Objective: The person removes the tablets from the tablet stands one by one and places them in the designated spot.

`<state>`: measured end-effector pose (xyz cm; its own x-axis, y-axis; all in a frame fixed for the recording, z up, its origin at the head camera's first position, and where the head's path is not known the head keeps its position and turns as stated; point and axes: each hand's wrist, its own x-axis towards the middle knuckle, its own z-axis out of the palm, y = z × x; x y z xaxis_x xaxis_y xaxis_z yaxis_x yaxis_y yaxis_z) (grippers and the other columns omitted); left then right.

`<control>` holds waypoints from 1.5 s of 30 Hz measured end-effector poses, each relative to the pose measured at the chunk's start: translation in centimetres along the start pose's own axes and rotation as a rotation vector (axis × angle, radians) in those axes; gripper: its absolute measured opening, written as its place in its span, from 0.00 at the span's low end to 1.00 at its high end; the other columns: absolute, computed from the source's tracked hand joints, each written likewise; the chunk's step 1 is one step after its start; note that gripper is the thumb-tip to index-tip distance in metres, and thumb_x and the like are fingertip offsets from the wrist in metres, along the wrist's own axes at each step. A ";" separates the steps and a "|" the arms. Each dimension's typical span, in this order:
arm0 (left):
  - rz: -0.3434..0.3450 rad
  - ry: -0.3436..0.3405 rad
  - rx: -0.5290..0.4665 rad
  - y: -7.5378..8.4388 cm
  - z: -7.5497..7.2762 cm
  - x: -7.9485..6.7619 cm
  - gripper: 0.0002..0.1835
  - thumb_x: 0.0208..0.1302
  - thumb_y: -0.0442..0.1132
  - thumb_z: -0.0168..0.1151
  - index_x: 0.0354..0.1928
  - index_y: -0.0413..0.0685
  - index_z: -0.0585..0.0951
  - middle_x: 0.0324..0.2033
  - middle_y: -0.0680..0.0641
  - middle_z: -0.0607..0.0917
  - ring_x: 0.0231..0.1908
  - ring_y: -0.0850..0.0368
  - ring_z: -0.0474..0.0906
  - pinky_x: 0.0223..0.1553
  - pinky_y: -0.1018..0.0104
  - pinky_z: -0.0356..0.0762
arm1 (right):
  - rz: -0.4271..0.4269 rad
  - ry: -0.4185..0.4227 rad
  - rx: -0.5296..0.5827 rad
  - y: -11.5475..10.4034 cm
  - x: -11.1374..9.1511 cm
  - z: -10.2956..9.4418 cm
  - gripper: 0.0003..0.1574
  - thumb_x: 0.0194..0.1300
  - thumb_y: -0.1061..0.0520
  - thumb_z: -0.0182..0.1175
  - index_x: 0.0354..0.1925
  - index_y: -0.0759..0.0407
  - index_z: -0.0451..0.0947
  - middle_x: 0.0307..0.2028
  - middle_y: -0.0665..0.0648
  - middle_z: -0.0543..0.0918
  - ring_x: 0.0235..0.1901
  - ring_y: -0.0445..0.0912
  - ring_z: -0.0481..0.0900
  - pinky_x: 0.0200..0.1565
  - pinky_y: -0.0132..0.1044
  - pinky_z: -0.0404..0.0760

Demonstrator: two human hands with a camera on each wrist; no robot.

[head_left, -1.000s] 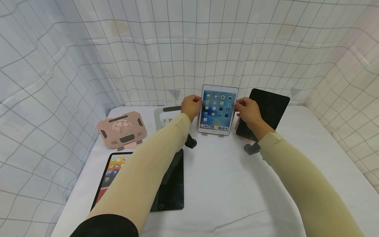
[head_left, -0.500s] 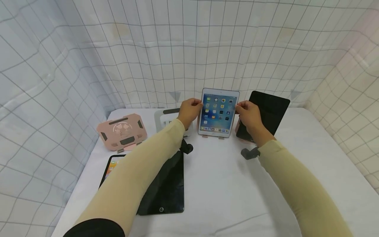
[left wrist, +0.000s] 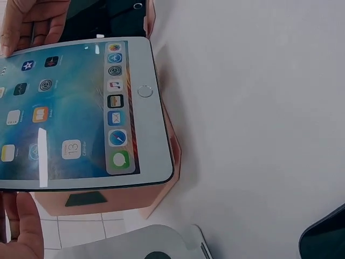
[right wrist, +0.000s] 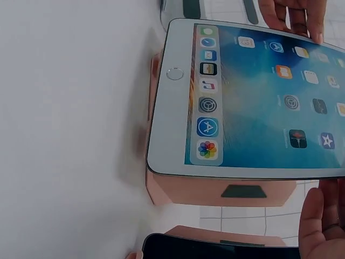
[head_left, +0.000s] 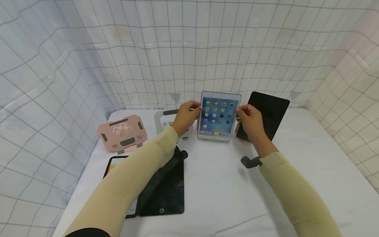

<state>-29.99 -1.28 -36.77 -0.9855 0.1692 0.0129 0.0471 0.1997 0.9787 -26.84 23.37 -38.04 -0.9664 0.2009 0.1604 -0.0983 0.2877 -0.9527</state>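
Stand mostly behind wht tablet

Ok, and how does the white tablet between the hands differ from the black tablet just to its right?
The white tablet has a pale border, while the black tablet has a dark one. The white tablet is lit up; the black tablet looks dark. The left hand and right hand pinch the white tablet by its sides, while the black tablet leans on a pink stand. Both have rounded corners.
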 end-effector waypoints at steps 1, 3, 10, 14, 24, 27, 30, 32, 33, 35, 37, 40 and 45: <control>0.006 0.000 0.002 0.0 -0.1 -0.3 0.14 0.74 0.42 0.57 0.56 0.44 0.78 0.50 0.48 0.79 0.49 0.56 0.79 0.51 0.65 0.79 | -0.006 -0.003 0.008 -0.1 -0.2 0.0 0.14 0.74 0.53 0.56 0.48 0.63 0.75 0.44 0.60 0.78 0.43 0.50 0.78 0.48 0.35 0.81; 0.029 0.004 0.000 -0.2 -0.4 -0.8 0.14 0.74 0.42 0.57 0.55 0.44 0.78 0.49 0.48 0.79 0.49 0.55 0.79 0.50 0.65 0.79 | -0.018 -0.009 0.026 -0.2 -0.6 0.1 0.13 0.74 0.53 0.57 0.47 0.63 0.75 0.43 0.60 0.78 0.42 0.50 0.79 0.46 0.33 0.82; 0.055 0.019 -0.010 -1.0 -1.0 -2.3 0.13 0.73 0.42 0.59 0.53 0.43 0.79 0.48 0.47 0.79 0.46 0.55 0.80 0.49 0.64 0.80 | -0.044 -0.039 0.044 0.0 -1.9 0.3 0.15 0.73 0.52 0.58 0.47 0.64 0.75 0.43 0.61 0.78 0.44 0.55 0.80 0.45 0.32 0.82; 0.065 0.031 -0.013 -1.4 -1.1 -3.1 0.13 0.73 0.42 0.60 0.53 0.44 0.80 0.47 0.47 0.80 0.45 0.54 0.80 0.48 0.63 0.81 | -0.028 -0.050 0.053 0.0 -2.5 0.4 0.16 0.74 0.52 0.58 0.47 0.65 0.75 0.42 0.61 0.78 0.41 0.51 0.81 0.45 0.34 0.83; 0.026 0.041 -0.060 -2.3 -1.9 -5.5 0.12 0.72 0.40 0.61 0.52 0.41 0.80 0.45 0.44 0.80 0.42 0.51 0.80 0.47 0.63 0.82 | 0.017 -0.081 0.041 -0.2 -4.2 1.2 0.16 0.74 0.51 0.57 0.49 0.63 0.75 0.45 0.61 0.78 0.43 0.52 0.80 0.45 0.33 0.82; 0.024 0.033 -0.058 -2.6 -2.1 -6.1 0.12 0.72 0.39 0.60 0.51 0.40 0.80 0.44 0.43 0.80 0.41 0.51 0.80 0.46 0.63 0.82 | 0.038 -0.089 0.039 0.0 -4.6 1.3 0.16 0.74 0.50 0.57 0.50 0.62 0.75 0.46 0.61 0.78 0.44 0.52 0.80 0.46 0.33 0.82; 0.027 0.021 -0.044 -2.8 -2.3 -6.6 0.11 0.73 0.39 0.59 0.51 0.40 0.80 0.43 0.43 0.81 0.40 0.51 0.80 0.45 0.63 0.82 | 0.056 -0.109 0.050 0.2 -5.0 1.4 0.16 0.74 0.50 0.56 0.50 0.62 0.74 0.46 0.61 0.78 0.45 0.52 0.80 0.46 0.33 0.82; 0.025 0.011 -0.036 -2.8 -2.3 -6.9 0.11 0.73 0.39 0.59 0.51 0.40 0.79 0.42 0.43 0.80 0.40 0.51 0.80 0.44 0.63 0.82 | 0.060 -0.126 0.062 0.4 -5.2 1.3 0.16 0.75 0.51 0.56 0.50 0.63 0.73 0.46 0.62 0.78 0.45 0.53 0.80 0.47 0.34 0.82; 0.022 0.006 -0.035 -2.7 -2.3 -7.0 0.11 0.73 0.39 0.59 0.51 0.40 0.79 0.42 0.43 0.80 0.40 0.51 0.80 0.44 0.63 0.82 | 0.066 -0.131 0.068 0.5 -5.3 1.3 0.16 0.75 0.52 0.56 0.50 0.63 0.73 0.46 0.62 0.78 0.45 0.53 0.80 0.46 0.34 0.82; 0.014 -0.005 -0.036 -2.6 -2.3 -7.3 0.11 0.73 0.38 0.59 0.51 0.40 0.79 0.42 0.43 0.80 0.40 0.51 0.80 0.44 0.63 0.83 | 0.077 -0.141 0.071 0.4 -5.5 1.2 0.16 0.75 0.52 0.56 0.51 0.63 0.73 0.46 0.63 0.78 0.44 0.53 0.80 0.46 0.34 0.82; 0.010 -0.019 -0.034 -2.5 -2.4 -7.6 0.10 0.72 0.38 0.59 0.50 0.40 0.79 0.42 0.43 0.80 0.40 0.51 0.80 0.44 0.63 0.83 | 0.096 -0.147 0.072 0.3 -5.8 1.0 0.16 0.75 0.52 0.55 0.51 0.63 0.73 0.47 0.63 0.78 0.44 0.54 0.80 0.46 0.34 0.83; 0.006 -0.033 -0.025 -2.3 -2.4 -8.2 0.10 0.72 0.37 0.59 0.49 0.39 0.79 0.41 0.42 0.80 0.41 0.51 0.80 0.44 0.62 0.83 | 0.129 -0.157 0.073 0.1 -6.1 0.8 0.15 0.75 0.52 0.55 0.51 0.63 0.73 0.47 0.62 0.78 0.45 0.53 0.79 0.46 0.34 0.83; -0.013 -0.018 -0.010 -2.0 -2.3 -9.1 0.10 0.72 0.36 0.59 0.50 0.38 0.78 0.41 0.41 0.80 0.40 0.51 0.80 0.43 0.62 0.83 | 0.180 -0.187 0.094 -0.2 -6.9 0.6 0.15 0.76 0.52 0.55 0.51 0.61 0.72 0.49 0.61 0.78 0.48 0.54 0.78 0.48 0.36 0.82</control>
<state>-21.47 -5.45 -38.37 -0.9830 0.1838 -0.0033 0.0326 0.1920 0.9809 -20.35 21.36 -39.12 -0.9965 0.0624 -0.0554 0.0655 0.1734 -0.9827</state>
